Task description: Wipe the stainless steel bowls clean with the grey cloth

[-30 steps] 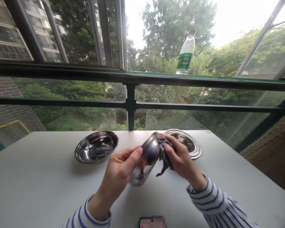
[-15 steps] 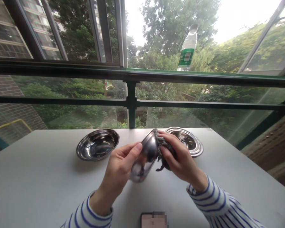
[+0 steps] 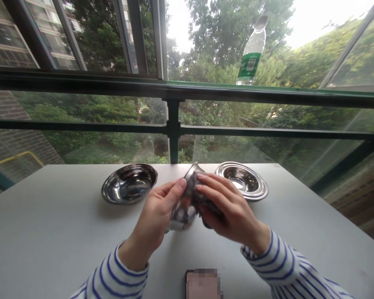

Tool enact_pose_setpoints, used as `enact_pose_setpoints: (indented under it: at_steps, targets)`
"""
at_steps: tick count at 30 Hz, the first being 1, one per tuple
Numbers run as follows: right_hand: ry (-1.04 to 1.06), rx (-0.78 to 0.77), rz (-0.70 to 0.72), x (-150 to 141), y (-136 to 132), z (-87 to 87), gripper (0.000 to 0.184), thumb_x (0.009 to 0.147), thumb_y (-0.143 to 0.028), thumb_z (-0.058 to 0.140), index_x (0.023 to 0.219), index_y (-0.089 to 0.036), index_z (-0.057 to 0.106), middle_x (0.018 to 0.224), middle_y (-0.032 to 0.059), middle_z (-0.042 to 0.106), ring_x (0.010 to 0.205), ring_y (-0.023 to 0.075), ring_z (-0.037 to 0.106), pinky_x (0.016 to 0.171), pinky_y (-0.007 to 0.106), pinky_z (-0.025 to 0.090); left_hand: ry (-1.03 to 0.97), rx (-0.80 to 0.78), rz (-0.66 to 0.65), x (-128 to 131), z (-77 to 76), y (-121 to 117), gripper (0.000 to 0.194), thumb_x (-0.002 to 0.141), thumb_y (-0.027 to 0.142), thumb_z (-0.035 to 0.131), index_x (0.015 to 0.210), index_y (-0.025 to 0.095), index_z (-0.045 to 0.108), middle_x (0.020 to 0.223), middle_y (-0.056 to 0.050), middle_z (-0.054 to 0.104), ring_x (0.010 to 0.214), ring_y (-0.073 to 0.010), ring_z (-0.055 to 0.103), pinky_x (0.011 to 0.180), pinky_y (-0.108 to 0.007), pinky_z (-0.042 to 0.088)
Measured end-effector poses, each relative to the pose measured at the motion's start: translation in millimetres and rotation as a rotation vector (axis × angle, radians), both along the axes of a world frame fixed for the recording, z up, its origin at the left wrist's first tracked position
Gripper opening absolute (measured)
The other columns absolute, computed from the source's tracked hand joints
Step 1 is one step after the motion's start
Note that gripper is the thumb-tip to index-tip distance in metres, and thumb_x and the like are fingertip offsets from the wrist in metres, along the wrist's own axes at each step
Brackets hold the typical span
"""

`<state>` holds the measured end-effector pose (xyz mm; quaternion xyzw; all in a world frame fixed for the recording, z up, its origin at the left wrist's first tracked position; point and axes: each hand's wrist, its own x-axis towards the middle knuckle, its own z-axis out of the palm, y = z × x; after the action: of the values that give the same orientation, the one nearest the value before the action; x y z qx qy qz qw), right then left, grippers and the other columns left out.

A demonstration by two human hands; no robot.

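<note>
A shiny steel bowl (image 3: 181, 214) is tilted up on its side above the table's middle. My left hand (image 3: 157, 211) grips its left edge, thumb on the metal and fingers behind. My right hand (image 3: 230, 203) is closed round a crumpled dark grey cloth (image 3: 205, 203) and presses it against the bowl's right-hand surface. Much of the cloth is hidden under the fingers. To the left a steel bowl (image 3: 129, 185) stands on the table. Behind my right hand sit nested steel bowls (image 3: 258, 189), partly covered by it.
The white table (image 3: 65, 232) reaches to the window railing (image 3: 112, 85). At the near edge lies a phone (image 3: 203, 284), its screen blurred out. A plastic bottle with a green label (image 3: 249, 64) stands on the railing's ledge.
The cloth and my right hand have moved left across the bowl's outside, covering more of it. My left hand keeps its grip. The view has dipped slightly.
</note>
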<state>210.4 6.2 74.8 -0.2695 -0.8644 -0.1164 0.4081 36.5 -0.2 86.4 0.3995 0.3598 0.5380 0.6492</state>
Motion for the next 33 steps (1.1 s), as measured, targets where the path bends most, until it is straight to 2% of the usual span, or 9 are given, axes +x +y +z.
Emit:
enact_pose_setpoints:
  at_steps: [3,8,12,17,21,28,33]
  targets:
    - [0.060,-0.030,-0.034,-0.3,-0.2,-0.1,0.044,0.081,-0.017,0.053,0.124,-0.018,0.046,0.126,0.0125,0.054,0.119,0.0263,0.046,0.094,0.046,0.044,0.029,0.010,0.026,0.2,0.1,-0.8,0.021,0.075,0.036,0.064,0.071,0.015,0.065,0.058,0.001,0.062,0.047,-0.0066,0.054,0.045,-0.017,0.044]
    - [-0.068,0.069,0.041,-3.7,-3.4,-2.0,0.043,0.079,-0.020,0.057,0.121,-0.017,0.050,0.126,0.0108,0.055,0.121,0.0275,0.044,0.095,0.045,0.043,0.016,0.018,0.037,0.5,3.2,-2.3,0.018,0.072,0.032,0.067,0.078,0.015,0.066,0.059,0.002,0.063,0.050,-0.0074,0.056,0.050,-0.018,0.047]
    - [0.021,0.028,-0.015,-1.1,0.5,-2.6,0.041,0.080,-0.018,0.056,0.121,-0.016,0.049,0.125,0.0129,0.055,0.119,0.0261,0.046,0.093,0.045,0.045,0.021,-0.029,0.077,2.0,5.3,-2.1,0.026,0.067,0.026,0.069,0.089,0.013,0.066,0.064,-0.002,0.066,0.054,-0.0106,0.059,0.052,-0.020,0.048]
    - [-0.072,0.098,0.036,-5.8,-3.5,-6.0,0.038,0.078,-0.021,0.058,0.116,-0.014,0.055,0.125,0.0111,0.056,0.120,0.0279,0.045,0.094,0.045,0.043,-0.046,-0.022,0.103,3.4,3.7,-0.8,0.020,0.069,0.024,0.065,0.086,0.014,0.064,0.066,-0.002,0.065,0.055,-0.0103,0.059,0.049,-0.018,0.046]
    - [-0.128,0.152,0.077,-8.4,-4.1,-8.4,0.036,0.079,-0.021,0.058,0.113,-0.015,0.057,0.124,0.0088,0.057,0.118,0.0263,0.047,0.095,0.043,0.042,0.000,-0.004,0.066,4.2,2.3,-0.8,0.018,0.072,0.031,0.066,0.077,0.013,0.064,0.062,0.001,0.061,0.053,-0.0078,0.055,0.049,-0.016,0.045]
    - [0.101,-0.079,-0.055,-3.7,2.6,-4.4,0.037,0.083,-0.017,0.051,0.119,-0.015,0.050,0.124,0.0133,0.055,0.116,0.0241,0.048,0.094,0.043,0.045,0.084,0.011,0.067,4.7,-0.4,-0.4,0.021,0.074,0.036,0.064,0.074,0.015,0.065,0.055,0.002,0.057,0.045,-0.0057,0.049,0.046,-0.016,0.042]
    - [-0.040,0.004,0.041,-7.0,-1.7,-4.9,0.041,0.080,-0.019,0.055,0.120,-0.017,0.051,0.127,0.0108,0.054,0.121,0.0276,0.043,0.097,0.046,0.042,0.066,0.036,0.095,4.4,-0.4,-0.2,0.019,0.074,0.033,0.066,0.077,0.015,0.067,0.062,0.001,0.062,0.054,-0.0068,0.054,0.051,-0.015,0.045]
